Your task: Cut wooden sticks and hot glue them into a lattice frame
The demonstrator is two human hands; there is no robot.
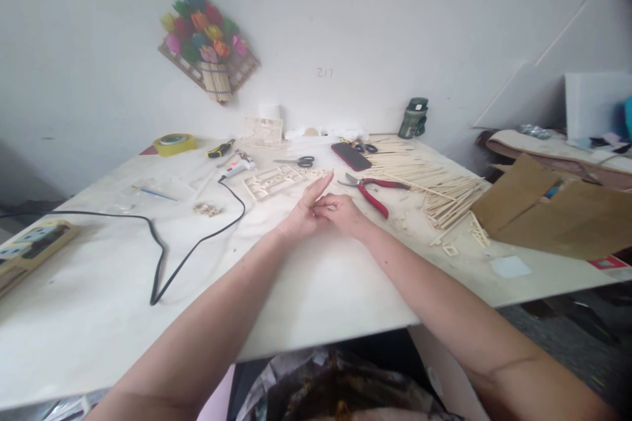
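My left hand and my right hand meet over the middle of the white table. The left is turned on its side with fingers stretched out, and nothing shows in it. Against its palm and fingers rest the right hand's fingers, bent and pressed together; whatever may lie between them is hidden. Just beyond the left hand lies a flat frame of small wooden sticks. Red-handled pruning shears lie open to the right of my right hand. Scissors with dark handles lie behind my hands.
A glue gun trails a black cord across the left side, near a power strip. Yellow tape, a utility knife, a phone, many wooden sticks, a cardboard box and a bottle surround the work area.
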